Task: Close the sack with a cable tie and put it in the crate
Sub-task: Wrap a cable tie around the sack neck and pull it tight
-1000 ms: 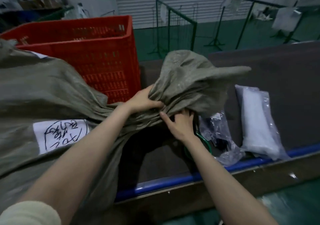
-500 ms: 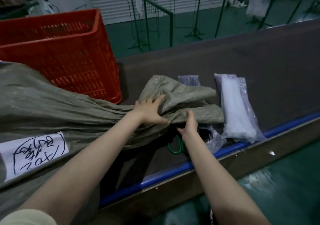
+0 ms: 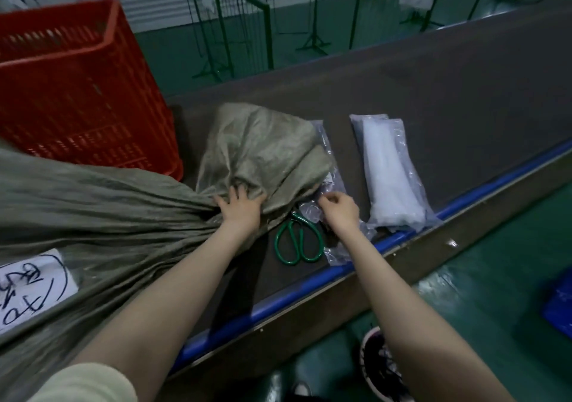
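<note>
A big grey-green woven sack (image 3: pixel 93 209) lies on the dark table, with a white handwritten label (image 3: pixel 28 287) on its side. My left hand (image 3: pixel 240 209) presses down and grips the gathered neck, and the loose mouth (image 3: pixel 263 148) fans out beyond it. My right hand (image 3: pixel 339 211) is at a clear plastic packet (image 3: pixel 335 247) beside the neck, fingers pinched at it. Whether a cable tie is between them is not visible. A clear bag of white cable ties (image 3: pixel 393 179) lies to the right. The red plastic crate (image 3: pixel 74 92) stands behind the sack at the left.
Green-handled scissors (image 3: pixel 297 240) lie on the table between my hands. The table's blue front edge (image 3: pixel 278 302) runs diagonally. Green metal racks (image 3: pixel 235 30) stand behind the table. A blue box (image 3: pixel 560 305) sits on the green floor at right. My shoe (image 3: pixel 380 367) is below.
The raised sack mouth has been pushed down flat on the table. My right hand left the sack neck and moved right to the clear packet. The scissors came into full view.
</note>
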